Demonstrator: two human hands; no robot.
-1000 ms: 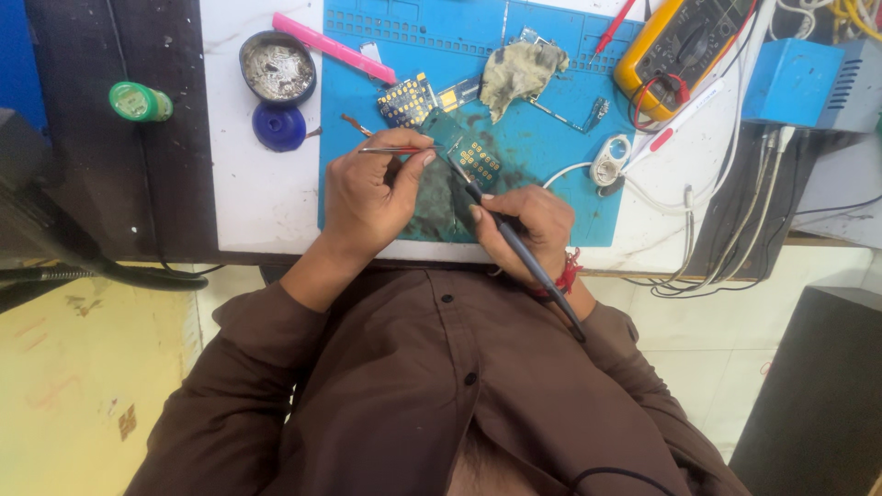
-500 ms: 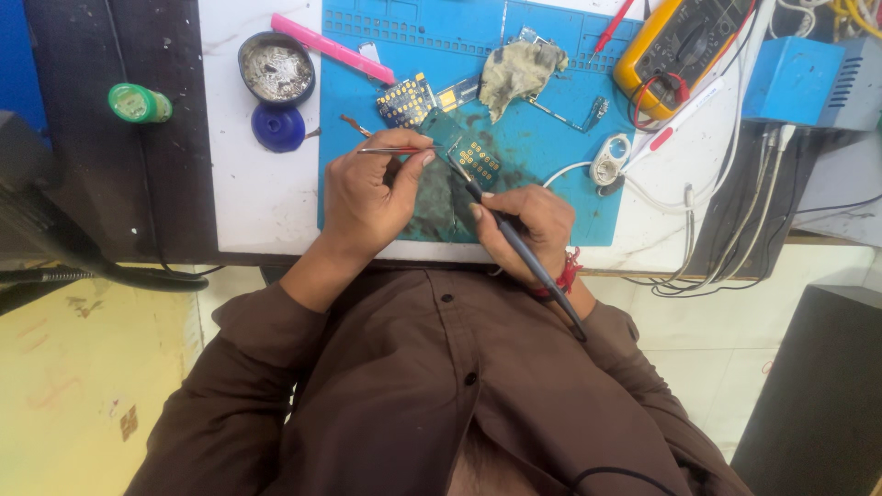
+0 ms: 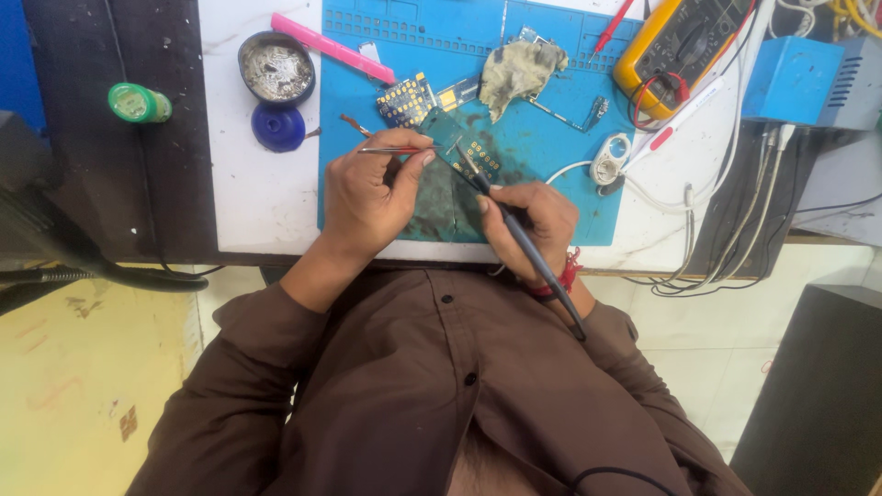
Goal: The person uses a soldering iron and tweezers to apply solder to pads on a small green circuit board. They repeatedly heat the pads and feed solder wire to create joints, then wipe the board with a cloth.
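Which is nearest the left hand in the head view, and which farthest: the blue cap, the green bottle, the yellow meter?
1. Blue cap: on the white bench top, just up and left of the left hand.
2. Green bottle: farther left, on the dark surface.
3. Yellow meter: far off at the top right, beyond the blue mat.

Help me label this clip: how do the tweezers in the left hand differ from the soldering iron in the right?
The tweezers are thin, bare metal and lie almost level; the soldering iron is thicker, dark-handled and slants steeply back toward the person. The left hand pinches the tweezers near their middle; the right hand holds the iron like a pen. Both tips meet at the small circuit board.
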